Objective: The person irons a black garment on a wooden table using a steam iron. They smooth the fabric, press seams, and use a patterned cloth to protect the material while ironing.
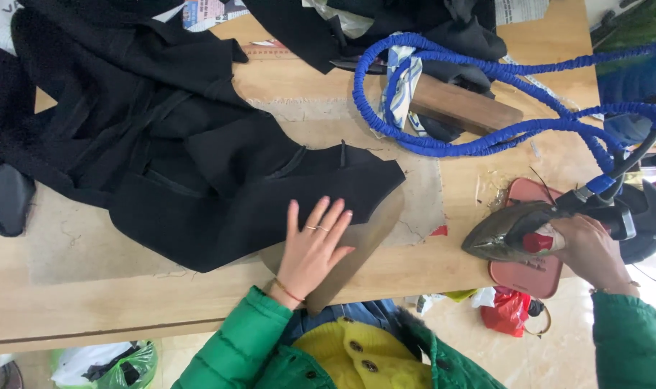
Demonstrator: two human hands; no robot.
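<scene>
Wooden worktable (126, 302) runs across the view, with a worn pale pressing cloth (414, 194) laid on it. Black garment (169, 144) is spread over the left and middle, one pointed panel reaching right over the cloth. Our left hand (312, 248) lies flat, fingers spread, palm down on a thin translucent brownish sheet (364, 241) that sits at the panel's lower edge, near the table's front edge. Nothing gripped there; rings on two fingers, thin bracelet at the wrist. Our right hand (591, 252) is closed around the handle of a dark steam iron (512, 232), nose pointing left. Iron sits on a pink rest pad (526, 277) at the table's right edge, well apart from the garment. Blue braided hose (486, 137) loops from the iron's rear up across the table and over a wooden block (461, 106). More black fabric (386, 29) is piled at the top edge. Green jacket sleeves on both arms, yellow buttoned top below. Red bag (506, 313) on the floor under the pad.
</scene>
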